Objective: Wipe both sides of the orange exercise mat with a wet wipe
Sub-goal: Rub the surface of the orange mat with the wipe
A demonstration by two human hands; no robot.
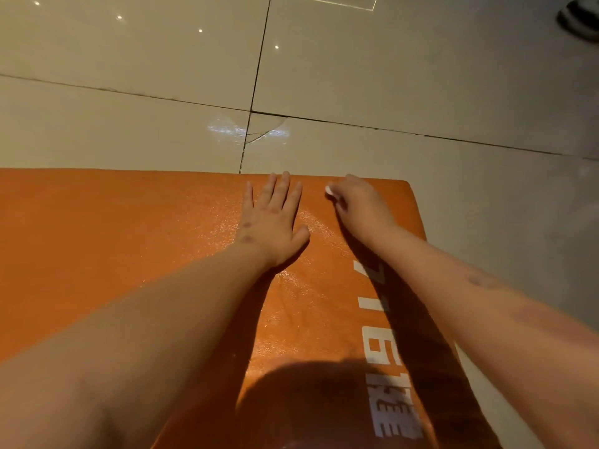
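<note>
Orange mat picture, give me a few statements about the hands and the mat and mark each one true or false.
1. The left hand lies flat, palm down, on the orange mat. True.
2. The right hand is closed around a white wipe. True.
3. The mat lies on carpet. False: it lies on a tiled floor.
4. White lettering is printed on the mat. True.
5. Both hands are near the mat's closest edge. False: they are by its far edge.

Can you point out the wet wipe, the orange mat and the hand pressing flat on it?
wet wipe (330, 190), head view, white bit showing.
orange mat (129, 228), head view, bare surface.
left hand (275, 218), head view, back of hand.
</note>
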